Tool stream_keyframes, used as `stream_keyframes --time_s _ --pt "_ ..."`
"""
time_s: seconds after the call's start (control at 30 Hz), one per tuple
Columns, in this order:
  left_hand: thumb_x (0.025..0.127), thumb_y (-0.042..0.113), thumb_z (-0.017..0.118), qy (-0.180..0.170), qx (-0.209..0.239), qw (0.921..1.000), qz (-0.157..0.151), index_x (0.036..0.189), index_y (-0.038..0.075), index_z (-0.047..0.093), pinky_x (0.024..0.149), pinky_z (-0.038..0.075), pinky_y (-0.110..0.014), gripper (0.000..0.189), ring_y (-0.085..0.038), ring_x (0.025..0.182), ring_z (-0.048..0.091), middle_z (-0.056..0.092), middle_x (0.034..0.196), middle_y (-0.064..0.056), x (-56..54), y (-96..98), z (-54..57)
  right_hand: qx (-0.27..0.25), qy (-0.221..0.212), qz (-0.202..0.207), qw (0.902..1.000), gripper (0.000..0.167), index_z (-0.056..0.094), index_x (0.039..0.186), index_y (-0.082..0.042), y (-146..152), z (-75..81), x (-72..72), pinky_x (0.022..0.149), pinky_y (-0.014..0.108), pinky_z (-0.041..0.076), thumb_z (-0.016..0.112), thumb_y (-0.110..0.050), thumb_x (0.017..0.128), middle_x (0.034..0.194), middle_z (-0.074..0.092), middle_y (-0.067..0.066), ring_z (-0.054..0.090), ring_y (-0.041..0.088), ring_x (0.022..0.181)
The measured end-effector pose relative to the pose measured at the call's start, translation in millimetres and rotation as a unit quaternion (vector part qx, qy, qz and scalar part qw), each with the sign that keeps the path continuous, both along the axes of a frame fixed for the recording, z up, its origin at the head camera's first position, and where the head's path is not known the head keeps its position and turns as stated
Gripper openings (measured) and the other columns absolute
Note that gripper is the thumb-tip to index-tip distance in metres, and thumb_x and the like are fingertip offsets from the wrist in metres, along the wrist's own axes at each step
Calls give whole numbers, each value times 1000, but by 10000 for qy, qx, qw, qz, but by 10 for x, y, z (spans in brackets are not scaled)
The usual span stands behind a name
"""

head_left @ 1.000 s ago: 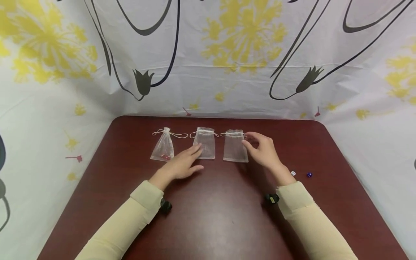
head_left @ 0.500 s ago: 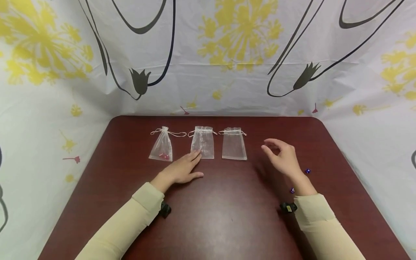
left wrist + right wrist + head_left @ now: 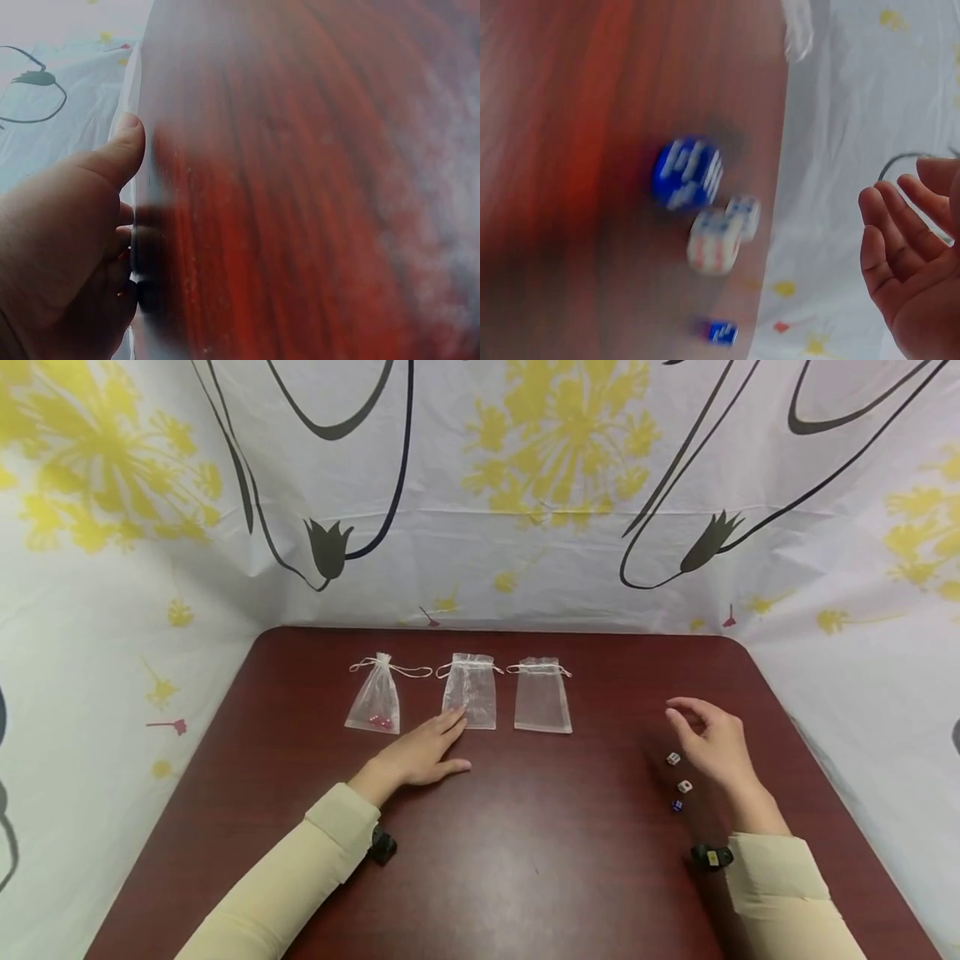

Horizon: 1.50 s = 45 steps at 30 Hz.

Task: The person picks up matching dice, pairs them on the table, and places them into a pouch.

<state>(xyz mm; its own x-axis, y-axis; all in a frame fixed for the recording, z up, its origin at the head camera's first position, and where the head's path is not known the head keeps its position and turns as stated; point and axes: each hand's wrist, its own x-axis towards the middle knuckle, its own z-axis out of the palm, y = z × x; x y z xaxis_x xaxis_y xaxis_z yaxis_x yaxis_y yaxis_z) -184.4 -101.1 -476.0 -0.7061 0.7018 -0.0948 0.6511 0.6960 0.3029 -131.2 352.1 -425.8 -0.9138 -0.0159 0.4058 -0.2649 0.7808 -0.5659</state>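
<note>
My left hand [image 3: 416, 750] lies flat, fingertips on the lower edge of the middle sheer white drawstring pouch [image 3: 472, 693]. In the left wrist view its thumb [image 3: 127, 146] stands apart from the other fingers. My right hand [image 3: 712, 742] is over the table's right side, fingers loosely curved and holding nothing. Close by it lie two white dice [image 3: 673, 758] and a blue die [image 3: 677, 806]. A second blue die [image 3: 722, 332] shows in the right wrist view, hidden in the head view. The left pouch [image 3: 375, 689], gathered at its neck, contains red dice [image 3: 380, 722].
A third pouch [image 3: 542, 702] lies flat at the right end of the row. The dark red table [image 3: 517, 860] ends at the back against a white patterned cloth [image 3: 480, 568]. Black wrist cameras [image 3: 711, 857] sit under both cuffs.
My right hand has moved from the right pouch rightward and toward me, to beside the dice. My left hand has stayed at the middle pouch.
</note>
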Motion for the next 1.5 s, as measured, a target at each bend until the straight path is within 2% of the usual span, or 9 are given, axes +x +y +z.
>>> stream_keyframes --time_s 0.23,0.5,0.73,0.87,1.03,1.3,1.5 --pt "102 53 53 -53 -34 10000 47 158 0 28 124 18 -43 80 -31 154 17 17 167 -16 -1 0 24 497 -92 -149 9986 19 72 113 -1 252 -105 69 56 15 39 69 -12 97 79 70 9 52 1 63" --pt "102 51 54 -76 -6 10000 49 157 0 29 124 18 -43 80 -32 154 17 17 167 -17 -8 -1 -1 1068 -284 417 9930 20 74 104 -2 320 -295 95 54 26 42 78 -15 90 74 64 -1 50 5 62" --pt "102 52 54 -88 -16 9999 77 158 0 29 124 18 -43 80 -31 154 16 17 167 -17 4 -13 15 1360 -1040 719 9826 31 72 109 2 318 -329 35 57 30 48 78 -22 91 83 68 3 55 7 62" --pt "102 52 54 -85 8 9999 57 158 0 28 124 18 -43 80 -31 154 17 17 167 -17 -4 0 26 1577 -1290 813 9756 31 72 106 5 315 -330 14 59 34 51 80 -19 89 83 67 6 58 10 64" --pt "102 52 54 -119 -1 9999 82 158 1 28 124 18 -44 80 -31 154 17 17 167 -16 3 1 21 1570 -1562 731 9724 27 73 103 7 311 -334 29 59 36 52 79 -15 88 85 70 9 61 14 66" --pt "102 52 54 -56 -19 9999 94 158 1 29 124 19 -43 80 -31 153 18 17 167 -15 7 4 8 1494 -1524 621 9750 24 73 95 3 331 -354 64 58 33 52 82 -18 86 80 70 4 61 11 64" --pt "102 52 54 -71 -5 10000 64 158 0 29 124 19 -44 80 -32 153 17 17 167 -16 18 0 23 1549 -1358 702 9760 18 73 88 -1 337 -349 59 58 33 52 82 -16 86 77 69 0 61 10 63"
